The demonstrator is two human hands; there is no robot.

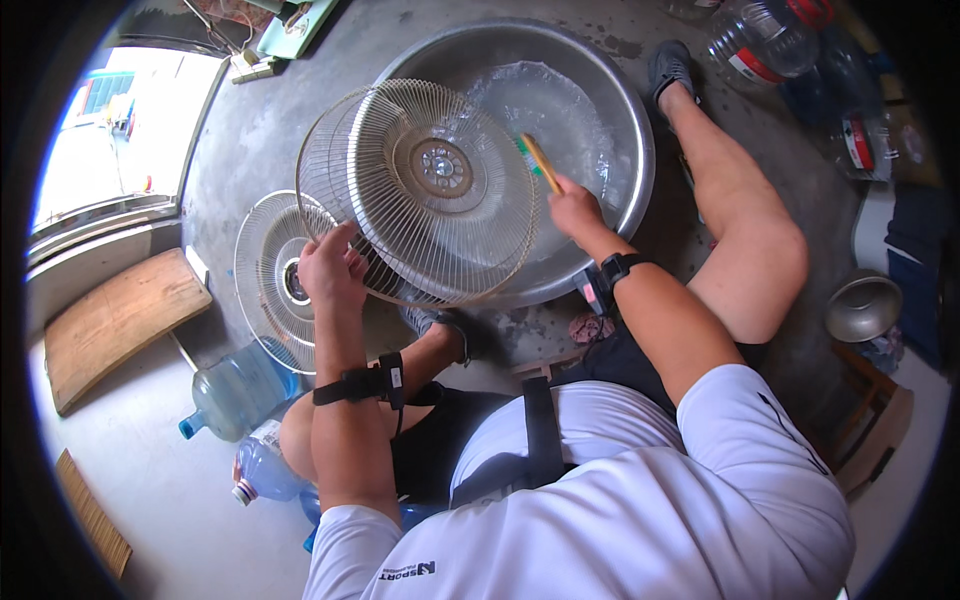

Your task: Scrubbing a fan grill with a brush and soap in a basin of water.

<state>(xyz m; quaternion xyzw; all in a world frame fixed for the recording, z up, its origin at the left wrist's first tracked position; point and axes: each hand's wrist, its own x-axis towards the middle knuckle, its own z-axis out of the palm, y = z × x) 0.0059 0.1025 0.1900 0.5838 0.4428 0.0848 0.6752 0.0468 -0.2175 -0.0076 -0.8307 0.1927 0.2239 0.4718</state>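
My left hand (pixel 332 268) grips the near left rim of a round wire fan grille (pixel 480 217), which is tilted over a large metal basin (pixel 640 165). Water (pixel 555 112) lies in the basin. In my right hand (pixel 579 210) is the yellow handle of a brush (pixel 541 161) with green and white bristles, close to the grille's right edge; whether the bristles touch the wires I cannot tell. A second fan grille (pixel 259 262) rests on the floor left of the basin, partly behind my left hand and forearm.
A large blue water bottle (pixel 240 394) and a smaller plastic bottle (pixel 274 465) lie at the left, near a wooden board (pixel 124 322). Clear plastic jugs (pixel 757 45) stand at the upper right. A small metal bowl (pixel 862 306) is at the far right. My shoes flank the basin.
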